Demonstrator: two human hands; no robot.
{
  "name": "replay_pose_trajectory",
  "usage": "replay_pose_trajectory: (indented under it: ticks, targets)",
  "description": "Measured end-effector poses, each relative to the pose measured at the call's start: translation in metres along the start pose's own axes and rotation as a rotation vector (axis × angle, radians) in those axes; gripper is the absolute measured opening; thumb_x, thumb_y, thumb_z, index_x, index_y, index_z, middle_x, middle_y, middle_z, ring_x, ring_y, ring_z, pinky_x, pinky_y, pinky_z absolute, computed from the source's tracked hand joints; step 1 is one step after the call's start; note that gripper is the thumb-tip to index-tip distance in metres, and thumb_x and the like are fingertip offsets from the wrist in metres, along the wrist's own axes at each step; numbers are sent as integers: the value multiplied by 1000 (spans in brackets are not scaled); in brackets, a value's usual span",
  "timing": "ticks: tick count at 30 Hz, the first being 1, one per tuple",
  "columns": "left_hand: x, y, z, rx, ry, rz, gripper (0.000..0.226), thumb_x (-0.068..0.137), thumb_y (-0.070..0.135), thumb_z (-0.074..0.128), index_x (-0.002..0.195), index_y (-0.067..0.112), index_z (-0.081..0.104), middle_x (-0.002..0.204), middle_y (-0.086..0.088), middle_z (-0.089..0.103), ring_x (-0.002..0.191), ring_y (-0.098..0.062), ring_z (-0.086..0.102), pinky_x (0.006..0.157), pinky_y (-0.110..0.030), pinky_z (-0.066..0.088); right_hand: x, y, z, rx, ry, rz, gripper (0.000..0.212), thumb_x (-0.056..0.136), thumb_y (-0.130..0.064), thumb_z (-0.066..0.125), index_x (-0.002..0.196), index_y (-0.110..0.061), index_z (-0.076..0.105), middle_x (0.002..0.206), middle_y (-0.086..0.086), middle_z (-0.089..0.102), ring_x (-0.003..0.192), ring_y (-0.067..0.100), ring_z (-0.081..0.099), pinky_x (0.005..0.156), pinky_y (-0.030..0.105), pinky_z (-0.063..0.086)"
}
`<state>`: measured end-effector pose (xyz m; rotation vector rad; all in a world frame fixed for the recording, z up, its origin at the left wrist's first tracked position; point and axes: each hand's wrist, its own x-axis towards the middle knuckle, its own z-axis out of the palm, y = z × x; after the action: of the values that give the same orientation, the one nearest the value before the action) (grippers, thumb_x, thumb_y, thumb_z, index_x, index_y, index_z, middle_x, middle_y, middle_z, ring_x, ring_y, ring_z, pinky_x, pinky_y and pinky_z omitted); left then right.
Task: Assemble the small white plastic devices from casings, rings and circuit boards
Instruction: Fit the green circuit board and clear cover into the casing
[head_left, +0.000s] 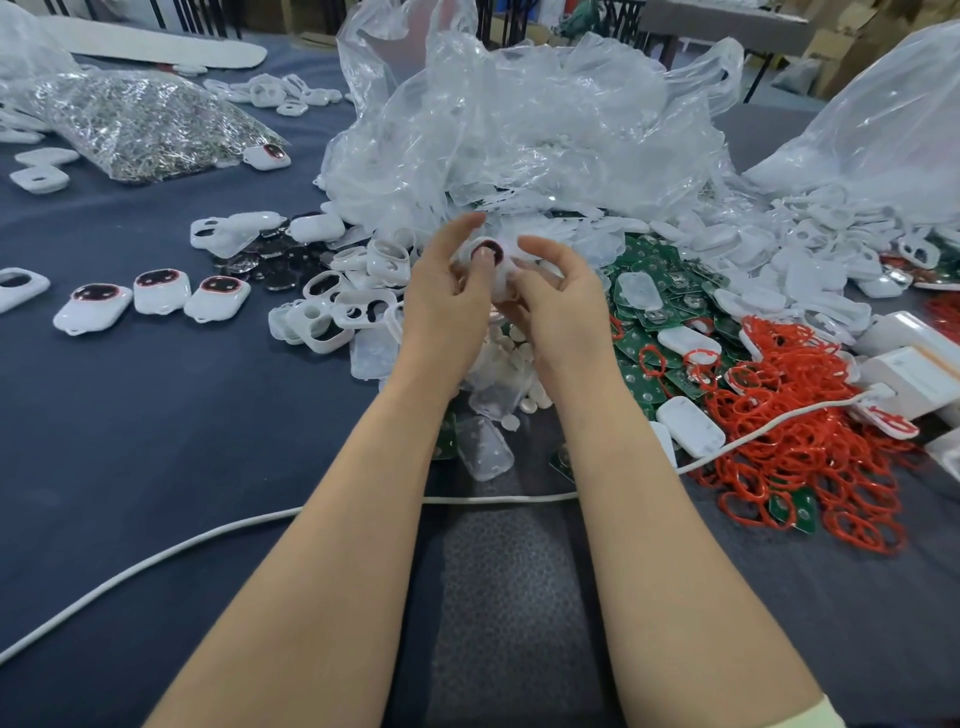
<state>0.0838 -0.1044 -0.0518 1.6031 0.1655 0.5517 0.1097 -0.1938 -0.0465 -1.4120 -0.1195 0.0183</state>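
Casing in hand: a white casing (491, 258) with a dark window and a red rim showing, held up above the parts heap at mid-table, between both hands
Left hand: the left hand (447, 291) is curled round the casing's left side, its thumb pressing on the face
Right hand: the right hand (561, 306) grasps the casing's right side with bent fingers; the contact underneath is hidden
Step, by my judgement: seating the ring or window into this unit; whether a board is already inside cannot be told
Done: three finished units (161, 291) lie in a row to the left on the blue table (156, 441), with a fourth unit (267, 156) farther back
Left: a cluster of empty casings (337, 312) just left of the hands, a heap of green circuit boards (654, 291) to the right, and a tangle of red rings (795, 415) beyond them
Progress: early, judging by four built against such heaps
Around: crumpled clear bags (519, 130) behind the heap and a white cable (208, 535) across the near table
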Motion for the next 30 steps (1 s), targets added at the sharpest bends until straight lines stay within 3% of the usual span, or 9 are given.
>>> replay_pose_trajectory:
  ticks: [3,6,8,11,17,21,25,30]
  targets:
    - [3,-3,-3,46,15,-31,28,95,22,59,121,14,58,106,8,63,89,6,59,80,-13,48,0,0,1,-45,11,-64,22,93,-3,57,113,-11,55,109,10,69,92,15,65,85,29,53]
    - [2,-2,-3,-6,-29,-97,15,91,20,65,102,10,66,95,-10,70,88,-19,67,86,-35,54,0,0,2,-25,8,-115,23,93,3,51,109,-12,56,111,14,68,100,19,64,92,33,51]
    - [0,0,-3,-125,-22,-136,5,89,14,67,93,12,65,93,-16,70,90,-29,68,91,-42,55,0,1,1,-28,3,-142,24,92,5,49,106,-12,57,109,14,68,101,20,65,93,33,51]
    - [2,0,-4,-260,-49,-197,7,88,8,67,85,14,64,83,-9,68,81,-21,66,89,-37,55,1,3,0,-30,-8,-165,25,91,6,49,100,-16,59,102,11,70,95,17,66,90,32,52]
    - [3,-1,-5,-296,-100,-216,7,90,18,66,91,11,68,92,-13,69,89,-21,66,89,-31,55,5,7,-2,-29,3,-148,26,93,4,49,100,-20,59,104,10,70,96,17,65,92,37,50]
    - [4,-3,-5,-241,-47,-178,10,93,19,63,86,13,66,88,-11,70,87,-21,68,81,-28,57,5,7,-1,-37,-15,-130,23,92,1,52,103,-17,59,106,10,69,100,19,65,94,36,51]
    - [5,-6,-3,-161,-14,-172,14,95,20,60,93,8,65,89,-13,70,88,-24,68,81,-32,57,5,6,-3,-138,-93,-111,24,92,-3,57,113,-15,57,119,10,64,111,18,61,97,30,50]
    - [4,-9,-3,-113,-35,-179,21,95,23,61,102,4,68,98,-20,70,92,-28,68,84,-36,57,5,7,-6,-178,-106,-130,25,91,5,55,107,-13,59,106,8,67,97,11,63,85,19,52]
